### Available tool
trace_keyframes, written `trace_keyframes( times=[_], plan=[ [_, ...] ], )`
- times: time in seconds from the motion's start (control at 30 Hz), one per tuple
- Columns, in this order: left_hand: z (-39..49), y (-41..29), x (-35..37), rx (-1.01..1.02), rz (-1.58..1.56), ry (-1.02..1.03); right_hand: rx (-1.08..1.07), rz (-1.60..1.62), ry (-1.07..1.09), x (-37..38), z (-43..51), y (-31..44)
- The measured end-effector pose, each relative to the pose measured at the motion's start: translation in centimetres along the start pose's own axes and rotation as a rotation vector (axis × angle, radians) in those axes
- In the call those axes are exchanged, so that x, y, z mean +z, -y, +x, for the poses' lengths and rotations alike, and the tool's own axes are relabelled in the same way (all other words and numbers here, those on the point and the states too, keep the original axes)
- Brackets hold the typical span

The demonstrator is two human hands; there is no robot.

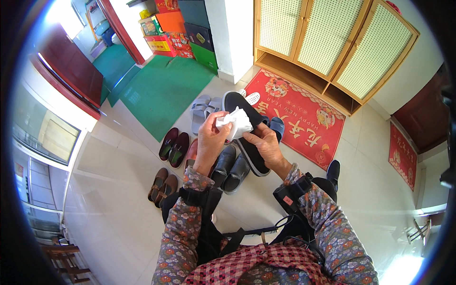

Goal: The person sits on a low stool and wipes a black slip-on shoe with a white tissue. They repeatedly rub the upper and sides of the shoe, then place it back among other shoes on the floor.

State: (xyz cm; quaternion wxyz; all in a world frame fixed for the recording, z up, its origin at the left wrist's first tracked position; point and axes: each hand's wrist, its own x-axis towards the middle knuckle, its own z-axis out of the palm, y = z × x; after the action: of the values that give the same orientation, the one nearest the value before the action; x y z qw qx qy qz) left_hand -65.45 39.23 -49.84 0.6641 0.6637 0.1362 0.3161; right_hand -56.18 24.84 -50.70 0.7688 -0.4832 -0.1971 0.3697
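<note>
A crumpled white tissue (237, 123) is pinched in my left hand (212, 137). My right hand (265, 144) grips the strap area of a black slipper (258, 160) with a pale-edged sole, and its thumb touches the tissue's lower right edge. The slipper is held tilted above the floor. Below my hands stand grey-black leather shoes (237, 172); dark red loafers (179, 149) and brown strapped shoes (166, 187) are to the left. Light grey slippers (199, 114), white perforated shoes (253, 98) and blue slippers (277, 126) lie beyond. A reddish shoe (191, 153) is partly hidden behind my left wrist.
A red patterned mat (295, 107) lies before a wooden cabinet with woven doors (320, 32). A green mat (167, 85) is at the upper left, beside stacked boxes (178, 32) and a white wall corner (226, 42). A dark red door (71, 60) stands farther left.
</note>
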Motion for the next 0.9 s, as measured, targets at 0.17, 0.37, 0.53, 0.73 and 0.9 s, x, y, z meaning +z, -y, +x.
trace_keyframes(
  times=[0.17,0.37,0.53,0.73,0.9],
  plan=[
    [0.1,0.5,0.3,0.096,0.219,-0.072,-0.016,-0.017,-0.01,-0.3,0.3,-0.6],
    [-0.3,0.9,1.2,0.192,0.394,-0.19,-0.014,-0.025,0.007,-0.1,0.2,-1.0],
    [-0.8,0.6,2.1,0.205,0.481,-0.149,-0.032,-0.1,0.016,-0.3,0.5,-1.7],
    [-1.8,-0.2,2.9,-0.041,0.03,0.027,-0.037,-0.044,-0.042,-1.0,0.8,-2.1],
    [-1.3,-0.9,1.9,0.06,0.319,0.039,-0.056,-0.069,0.012,-0.9,0.7,-1.9]
  ],
)
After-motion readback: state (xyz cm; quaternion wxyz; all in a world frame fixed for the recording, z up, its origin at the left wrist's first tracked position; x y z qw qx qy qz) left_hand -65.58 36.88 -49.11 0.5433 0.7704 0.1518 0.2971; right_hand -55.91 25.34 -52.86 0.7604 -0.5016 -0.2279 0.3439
